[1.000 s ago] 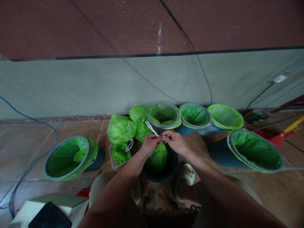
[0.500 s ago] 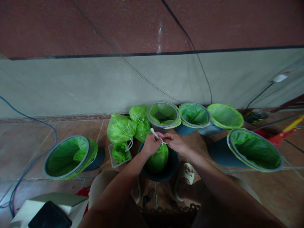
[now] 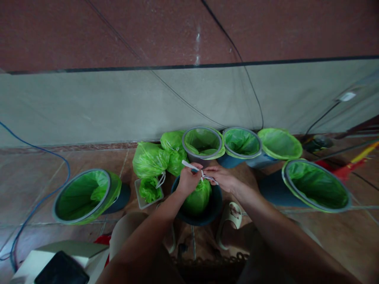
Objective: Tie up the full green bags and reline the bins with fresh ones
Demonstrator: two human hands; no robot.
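A green rubbish bag (image 3: 196,197) sits bunched inside a dark blue bin (image 3: 213,208) in front of me. Its white drawstrings (image 3: 197,171) are pulled out at the top. My left hand (image 3: 187,182) pinches one end of the strings, which sticks out up and to the left. My right hand (image 3: 222,178) pinches the other end, with a loop hanging between the two hands. Both hands hover just above the bag's gathered mouth.
Tied green bags (image 3: 150,159) lie to the left by a small tray (image 3: 139,196). Lined bins stand round me: one at left (image 3: 83,195), three along the wall (image 3: 203,142), one at right (image 3: 316,184). A blue cable (image 3: 38,201) curls at left. A sandal (image 3: 231,215) lies by the bin.
My hands have drawn the white strings tighter and slightly apart; a loop now shows between them, and the loose end in my left hand has shifted.
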